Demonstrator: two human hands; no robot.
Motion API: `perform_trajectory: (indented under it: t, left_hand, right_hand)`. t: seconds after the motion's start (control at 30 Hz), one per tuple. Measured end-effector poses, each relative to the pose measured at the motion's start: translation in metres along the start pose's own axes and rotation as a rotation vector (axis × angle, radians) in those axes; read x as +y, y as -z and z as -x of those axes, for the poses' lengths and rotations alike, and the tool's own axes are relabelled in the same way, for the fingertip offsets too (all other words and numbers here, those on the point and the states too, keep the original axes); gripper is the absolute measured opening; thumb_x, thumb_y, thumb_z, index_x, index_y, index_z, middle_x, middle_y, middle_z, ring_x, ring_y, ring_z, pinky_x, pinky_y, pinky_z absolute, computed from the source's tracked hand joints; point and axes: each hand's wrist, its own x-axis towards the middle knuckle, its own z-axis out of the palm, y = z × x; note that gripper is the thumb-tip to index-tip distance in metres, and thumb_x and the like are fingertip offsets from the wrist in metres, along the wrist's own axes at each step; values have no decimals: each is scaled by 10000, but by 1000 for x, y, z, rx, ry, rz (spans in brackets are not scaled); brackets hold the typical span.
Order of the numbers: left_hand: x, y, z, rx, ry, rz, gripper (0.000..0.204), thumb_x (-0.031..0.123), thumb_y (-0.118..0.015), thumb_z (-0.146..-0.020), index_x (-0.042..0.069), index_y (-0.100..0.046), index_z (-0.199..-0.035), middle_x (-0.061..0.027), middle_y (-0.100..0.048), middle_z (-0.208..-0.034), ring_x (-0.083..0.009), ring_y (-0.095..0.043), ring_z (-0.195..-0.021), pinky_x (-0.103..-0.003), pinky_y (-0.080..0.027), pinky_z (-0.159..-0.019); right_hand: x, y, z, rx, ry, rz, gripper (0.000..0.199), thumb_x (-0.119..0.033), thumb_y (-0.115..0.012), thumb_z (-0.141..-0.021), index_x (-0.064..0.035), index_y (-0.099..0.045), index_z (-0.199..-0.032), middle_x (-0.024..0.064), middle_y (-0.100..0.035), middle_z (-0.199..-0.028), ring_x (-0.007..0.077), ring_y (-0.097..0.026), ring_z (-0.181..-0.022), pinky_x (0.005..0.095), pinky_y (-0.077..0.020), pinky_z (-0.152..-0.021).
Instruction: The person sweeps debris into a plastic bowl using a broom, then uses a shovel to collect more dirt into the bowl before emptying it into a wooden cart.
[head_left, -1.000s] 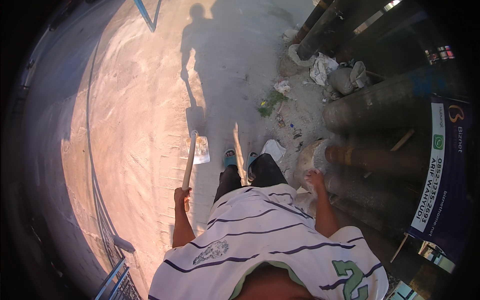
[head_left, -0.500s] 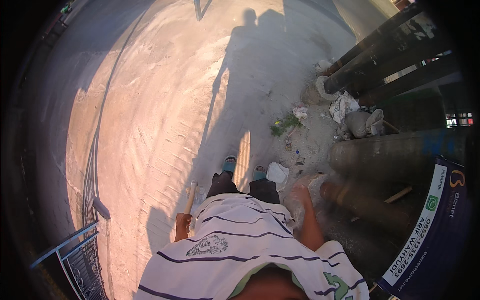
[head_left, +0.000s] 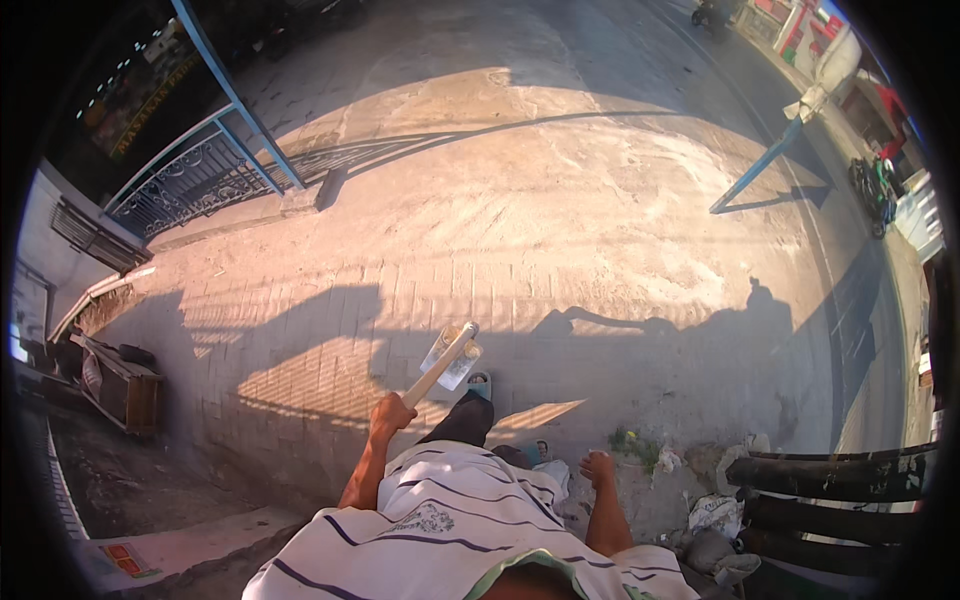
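pavement: paved ground (head_left: 560,200) fills most of the view, brick pattern near the feet, smoother concrete further out. Wide open ahead and to the right. Long shadows cross it.
road: runs along the far right rim, parked motorbike (head_left: 872,180) at its edge, well apart from the person.
left edge: blue metal railing (head_left: 200,175) with a blue post bounds the pavement at upper left; a low kerb runs down from it toward the wooden crate (head_left: 125,385) at mid left. Dirt strip below the crate.
right edge: dark logs (head_left: 830,478) stacked at lower right, just beside the right forearm. Litter pile (head_left: 715,515) and some weeds sit between the logs and the feet.
blue pole: leaning blue pole (head_left: 760,165) at upper right, clear of the walking line.
person: striped shirt at bottom centre, dark trousers, blue sandals; one foot forward near the stick tip.
left hand (head_left: 388,415): closed in a fist around the lower end of the wooden stick (head_left: 440,362), arm raised forward.
stick: angles up and right from the fist, out over the brick paving; upper end lies across a small pale flat item (head_left: 452,358) – can't tell whether it is fixed to the stick or lying on the ground.
right hand (head_left: 598,468): hangs low at the side, fingers loosely curled, nothing seen in it; near the weeds and litter.
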Motion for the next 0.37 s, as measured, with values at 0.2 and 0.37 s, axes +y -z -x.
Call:
perform_trajectory:
  t: [0.2,0.37]
  left_hand:
    - [5,51,79,-136,-314,131,455,341,-764,-748,13,-716,-1059,-211,-715,-980,-362,-697,-947,-456,-543,-860]
    - [-84,89,81,-190,-418,120,465,358,-749,-768,51,-706,-1114,-210,-707,-1036,-362,-677,-1003,-442,-525,-901]
  right_hand:
    - [-54,-119,-26,-307,-38,-164,655,-485,-596,-909,-59,-428,-1377,171,-564,-1278,349,-572,-1174,520,-490,-940]
    - [-60,-286,4,-347,-230,-752,928,-732,-543,-846,-121,-288,-1496,181,-360,-1505,389,-386,-1368,616,-342,-1070]
